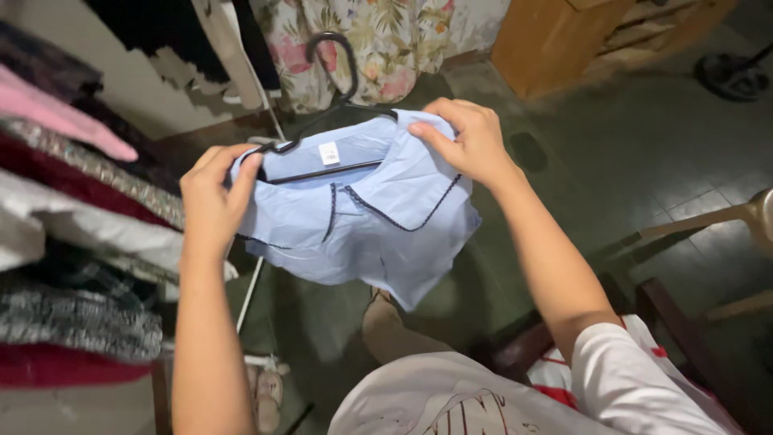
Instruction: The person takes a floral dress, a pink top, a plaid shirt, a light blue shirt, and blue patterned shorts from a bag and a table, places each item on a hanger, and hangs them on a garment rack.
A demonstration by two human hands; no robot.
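In the head view, a light blue shirt (362,217) with a dark-trimmed collar is held up in the air above the dark floor (628,161), draped over a black hanger (334,89). Its left shoulder is gripped by the left hand (213,197), fingers curled over the cloth and the hanger's end (the hook points away from the person). The right shoulder is pinched by the right hand (471,141). Folded clothes (72,242) are stacked at the left edge, near the left hand. A wooden chair (725,234) is seen at the right edge, well apart.
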